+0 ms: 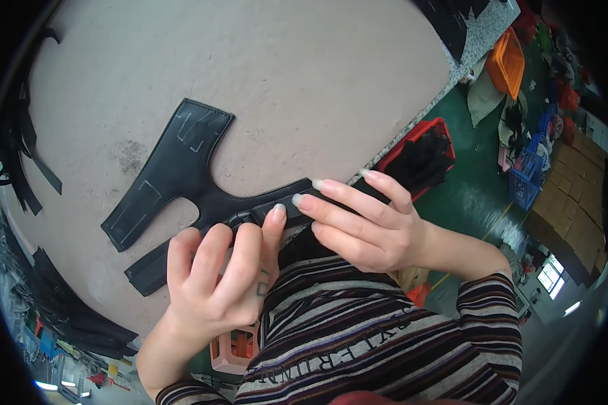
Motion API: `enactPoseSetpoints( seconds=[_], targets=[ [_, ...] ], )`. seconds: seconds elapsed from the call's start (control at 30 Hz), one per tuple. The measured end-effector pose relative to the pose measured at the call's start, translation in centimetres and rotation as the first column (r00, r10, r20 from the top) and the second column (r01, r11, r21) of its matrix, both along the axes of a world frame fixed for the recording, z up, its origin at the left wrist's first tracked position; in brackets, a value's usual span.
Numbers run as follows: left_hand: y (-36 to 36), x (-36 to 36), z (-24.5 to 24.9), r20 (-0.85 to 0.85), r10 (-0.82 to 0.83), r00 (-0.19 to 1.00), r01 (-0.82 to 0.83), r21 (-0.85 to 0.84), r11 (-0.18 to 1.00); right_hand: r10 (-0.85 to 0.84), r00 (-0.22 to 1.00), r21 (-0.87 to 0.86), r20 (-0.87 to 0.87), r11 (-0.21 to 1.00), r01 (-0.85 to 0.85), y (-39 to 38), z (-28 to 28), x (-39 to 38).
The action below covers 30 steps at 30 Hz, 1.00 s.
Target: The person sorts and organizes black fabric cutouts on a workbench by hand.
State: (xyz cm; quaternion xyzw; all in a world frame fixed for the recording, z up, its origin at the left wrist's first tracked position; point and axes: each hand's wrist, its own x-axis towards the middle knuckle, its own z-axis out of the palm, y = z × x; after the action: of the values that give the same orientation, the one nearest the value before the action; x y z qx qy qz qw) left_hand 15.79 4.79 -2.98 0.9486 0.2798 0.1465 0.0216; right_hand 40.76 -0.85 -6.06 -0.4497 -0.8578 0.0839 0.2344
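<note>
A flat black stitched piece [189, 158] with chalk-like outlines lies on the pale table, its arms spreading left and toward the person. Along its near edge runs a black strap [273, 210] with a dark buckle-like part. My left hand [223, 273] has its fingers curled and its thumb pressed on the strap beside that part. Fingers nearly straight, my right hand [365, 223] rests its fingertips on the strap and the piece's right arm. What lies under the left fingers is hidden.
The pale table [304, 81] has a speckled edge at right. Beyond it stand a red basket [442, 128] of black material, an orange basket [505, 64], a blue crate [525, 179] and cardboard [574, 202]. Black strips [30, 128] and black material [74, 310] lie at left.
</note>
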Motion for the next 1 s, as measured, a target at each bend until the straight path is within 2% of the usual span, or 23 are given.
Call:
enactPoseSetpoints(
  seconds=[0.03,0.13,0.23,0.3,0.37,0.43,0.5,0.57,0.63,0.7,0.77,0.8,0.83,0.87,0.9,0.93,0.97,1.0],
  targets=[
    [-0.1,-0.2,-0.2,0.003,-0.004,1.0,0.004,0.03,1.0,-0.021,1.0,-0.017,-0.012,1.0,0.021,-0.4,-0.1,-0.1],
    [-0.7,0.6,1.3,-0.138,0.034,0.99,-0.031,0.019,0.999,-0.081,0.996,-0.053,-0.049,0.996,0.078,-0.4,0.2,-0.6],
    [-0.7,1.2,0.7,-0.18,0.019,0.983,0.008,0.146,0.989,-0.015,0.999,-0.106,-0.031,0.994,0.012,0.0,0.7,0.5],
    [0.4,1.1,0.9,-0.124,-0.033,0.992,0.048,0.123,0.991,0.043,0.999,-0.109,0.007,0.993,-0.042,0.5,0.9,2.3],
    [0.0,1.1,0.2,-0.151,-0.079,0.985,0.11,0.212,0.971,0.042,0.999,-0.09,0.017,0.995,-0.04,0.3,1.1,2.2],
    [0.8,1.9,1.7,-0.17,-0.136,0.976,0.151,0.08,0.985,0.048,0.995,-0.079,0.091,0.996,-0.041,0.9,2.3,1.3],
    [2.3,2.2,2.4,0.035,-0.042,0.999,0.051,-0.317,0.947,0.068,0.994,-0.059,0.089,0.996,-0.063,1.4,2.6,1.2],
    [5.4,0.4,3.0,0.262,0.173,0.95,-0.017,-0.506,0.862,0.112,0.991,-0.05,0.072,0.993,-0.109,2.0,2.2,1.6],
    [6.6,-1.8,2.6,0.169,0.349,0.922,-0.254,-0.419,0.872,0.09,0.992,-0.089,-0.085,0.991,-0.097,2.1,2.0,1.4],
    [6.4,-2.5,1.9,0.152,0.39,0.908,-0.261,-0.524,0.811,0.065,0.984,-0.083,-0.166,0.993,-0.08,2.5,1.6,1.3],
    [6.2,-2.5,1.7,0.104,0.375,0.921,-0.266,-0.533,0.803,-0.001,0.975,-0.075,-0.223,0.997,-0.016,4.0,2.2,0.3],
    [6.2,-2.3,2.1,0.108,0.423,0.9,-0.294,-0.567,0.77,-0.091,0.968,-0.155,-0.235,0.986,0.055,4.6,2.9,-0.5],
    [6.0,-2.0,2.1,0.191,0.503,0.843,-0.323,-0.568,0.757,-0.185,0.952,-0.221,-0.242,0.966,0.131,5.3,3.5,-1.1],
    [5.9,-1.7,2.9,0.135,0.584,0.801,-0.407,-0.592,0.695,-0.187,0.971,-0.225,-0.151,0.963,0.15,5.7,4.0,-1.2],
    [6.1,-2.1,2.6,0.072,0.56,0.825,-0.43,-0.563,0.706,-0.182,0.981,-0.237,-0.064,0.958,0.163,5.8,4.4,-1.1],
    [6.3,-2.3,2.9,0.025,0.543,0.839,-0.426,-0.59,0.686,-0.18,0.982,-0.239,-0.049,0.957,0.164,5.7,4.2,-1.0],
    [6.4,-2.4,3.1,-0.054,0.579,0.814,-0.473,-0.641,0.605,-0.168,0.985,-0.235,-0.043,0.96,0.154,5.6,3.7,-0.9],
    [6.3,-2.7,3.0,-0.027,0.563,0.826,-0.426,-0.683,0.593,-0.164,0.983,-0.248,-0.086,0.959,0.139,5.5,3.2,-0.8]
  ],
)
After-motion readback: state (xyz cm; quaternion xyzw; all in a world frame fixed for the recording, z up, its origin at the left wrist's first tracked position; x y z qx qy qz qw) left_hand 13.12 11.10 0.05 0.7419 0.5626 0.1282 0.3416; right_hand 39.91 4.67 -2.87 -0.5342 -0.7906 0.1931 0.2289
